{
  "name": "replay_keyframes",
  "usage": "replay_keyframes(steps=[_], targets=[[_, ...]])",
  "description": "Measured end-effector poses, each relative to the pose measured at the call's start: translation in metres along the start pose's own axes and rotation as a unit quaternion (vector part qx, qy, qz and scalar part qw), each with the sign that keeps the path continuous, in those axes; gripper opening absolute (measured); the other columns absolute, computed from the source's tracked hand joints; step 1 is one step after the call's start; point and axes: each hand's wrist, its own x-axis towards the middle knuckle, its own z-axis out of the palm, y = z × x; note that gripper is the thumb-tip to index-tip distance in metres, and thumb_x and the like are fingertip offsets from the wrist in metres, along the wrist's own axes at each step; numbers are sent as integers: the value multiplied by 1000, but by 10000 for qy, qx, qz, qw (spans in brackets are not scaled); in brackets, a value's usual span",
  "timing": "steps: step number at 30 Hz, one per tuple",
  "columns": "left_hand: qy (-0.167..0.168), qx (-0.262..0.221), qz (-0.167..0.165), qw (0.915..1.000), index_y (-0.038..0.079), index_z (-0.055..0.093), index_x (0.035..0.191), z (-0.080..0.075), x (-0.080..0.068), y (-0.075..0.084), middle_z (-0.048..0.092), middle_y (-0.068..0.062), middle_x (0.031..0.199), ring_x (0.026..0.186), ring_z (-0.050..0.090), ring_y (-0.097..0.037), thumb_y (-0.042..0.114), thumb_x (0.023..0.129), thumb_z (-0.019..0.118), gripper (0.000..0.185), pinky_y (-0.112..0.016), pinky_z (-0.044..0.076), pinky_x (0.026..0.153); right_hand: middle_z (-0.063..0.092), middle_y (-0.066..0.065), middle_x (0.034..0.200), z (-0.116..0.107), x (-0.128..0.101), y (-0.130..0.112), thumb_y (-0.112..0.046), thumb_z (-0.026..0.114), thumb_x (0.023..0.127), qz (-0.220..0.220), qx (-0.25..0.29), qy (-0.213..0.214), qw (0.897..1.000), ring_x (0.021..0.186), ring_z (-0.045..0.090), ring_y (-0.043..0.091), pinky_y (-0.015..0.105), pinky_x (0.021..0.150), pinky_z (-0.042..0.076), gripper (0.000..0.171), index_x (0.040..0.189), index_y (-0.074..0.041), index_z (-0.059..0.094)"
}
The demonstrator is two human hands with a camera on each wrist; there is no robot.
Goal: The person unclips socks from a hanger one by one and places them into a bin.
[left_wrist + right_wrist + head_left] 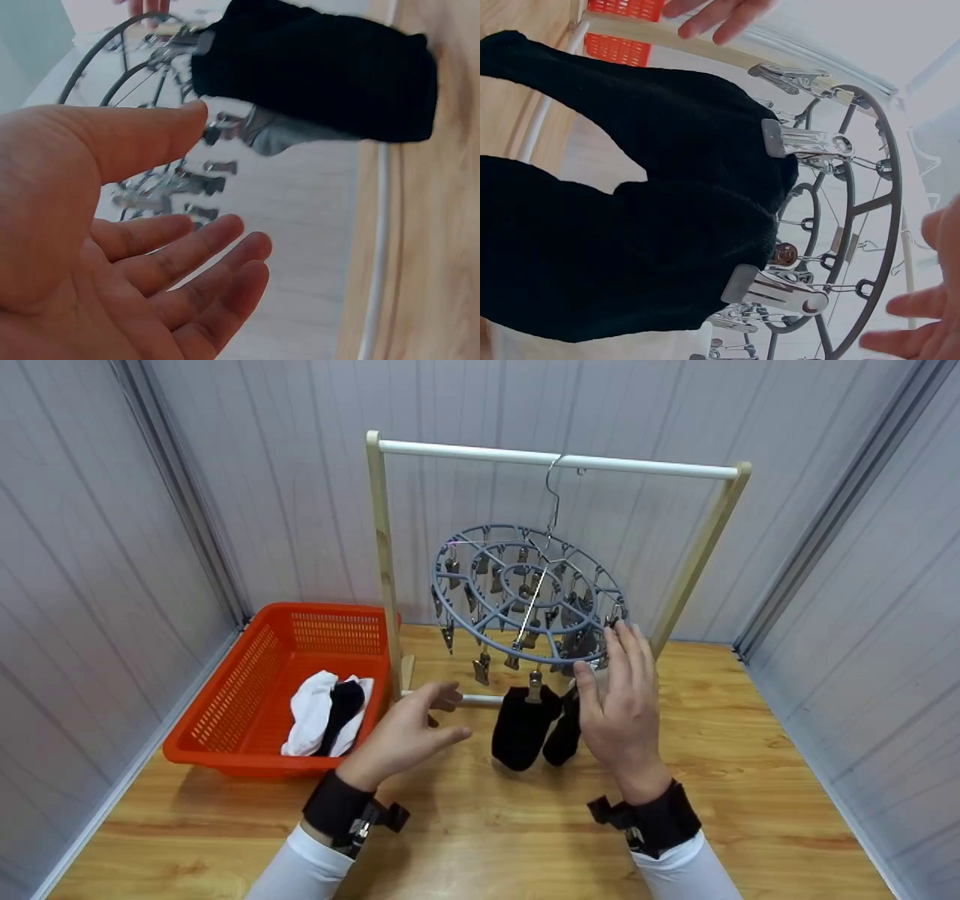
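I see my right hand [619, 701] raised with fingers straight and spread, its fingertips at the rim of the round clip hanger [525, 592], holding nothing; I judge it steadies the ring so it does not swing on its hook. My left hand [409, 735] hovers open and relaxed just left of the two black socks [525, 724], palm turned toward them, gripping nothing. The socks hang side by side from metal clips [806, 142] on the hanger's near edge, each pinched at the cuff so the toes dangle free just above the desk [487, 825]. The hanger hooks over the white bar of the wooden rack [559, 457], which keeps it at working height. At the left on the desk stands an orange basket [225, 705] with white and black socks [326, 720] lying in it, near my left hand.
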Motion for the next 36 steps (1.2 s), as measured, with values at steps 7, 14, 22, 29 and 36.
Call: replay_keyframes(steps=[7,14,22,29,36], targets=[[-223,-88,190,9995,3,57,155,13,0,1,66,-15,151,138,62,-35,26,97,90,71,-55,54,109,55,33,157,0,1,-2,-27,63,114,79,-35,-310,9995,157,38,49,63,132,22,57,154,11,54],[-340,-42,270,9990,2,56,157,19,0,-1,64,-19,153,137,62,-39,28,97,89,73,-57,53,110,59,32,152,0,0,-5,-24,65,113,49,72,-472,9988,154,44,49,65,129,27,54,153,10,56],[-475,-296,482,9973,-1,54,157,26,2,-5,64,-20,152,139,61,-40,25,97,88,73,-58,53,110,60,31,153,2,-2,-8,-24,64,113,78,314,-592,9977,153,45,48,66,129,28,51,151,9,58],[-555,-632,584,9947,-1,53,159,30,3,-10,60,-20,158,145,57,-40,21,99,87,73,-59,48,116,63,29,150,4,-6,-11,-31,60,117,-202,578,-552,9966,149,49,48,64,127,32,52,148,10,61],[-459,-826,501,9943,1,55,159,32,4,-9,70,-15,146,137,63,-34,24,99,88,72,-60,49,114,65,27,149,5,-9,-15,-33,59,117,-518,667,-546,9949,146,53,49,63,125,35,52,147,9,63]])
